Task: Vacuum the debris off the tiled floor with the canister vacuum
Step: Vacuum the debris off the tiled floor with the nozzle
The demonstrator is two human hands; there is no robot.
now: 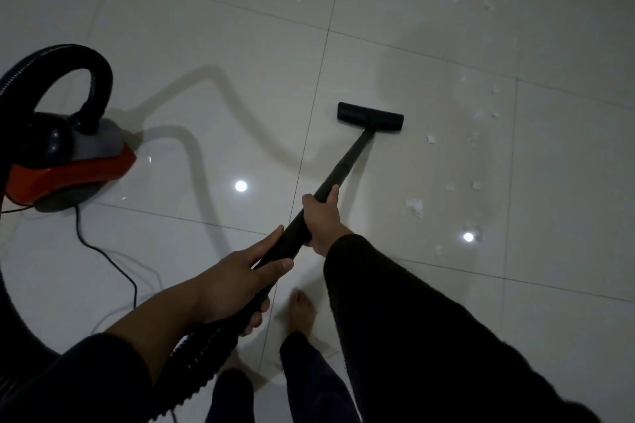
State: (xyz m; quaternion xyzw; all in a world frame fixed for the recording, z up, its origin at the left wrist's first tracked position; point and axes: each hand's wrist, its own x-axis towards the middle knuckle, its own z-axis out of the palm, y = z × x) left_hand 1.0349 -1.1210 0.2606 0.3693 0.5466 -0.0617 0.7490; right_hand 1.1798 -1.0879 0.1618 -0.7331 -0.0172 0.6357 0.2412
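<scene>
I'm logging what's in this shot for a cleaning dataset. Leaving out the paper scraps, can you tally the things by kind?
Canister vacuum: 1
Wand with floor head: 1
Hose: 1
Power cord: 1
Hands gripping the wand, left hand and right hand: 2
Bare foot: 1
Total: 7

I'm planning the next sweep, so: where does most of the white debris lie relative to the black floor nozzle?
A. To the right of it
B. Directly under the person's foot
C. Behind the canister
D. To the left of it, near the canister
A. The white debris is scattered on the tiles to the right of the floor nozzle; the canister sits far left.
</scene>
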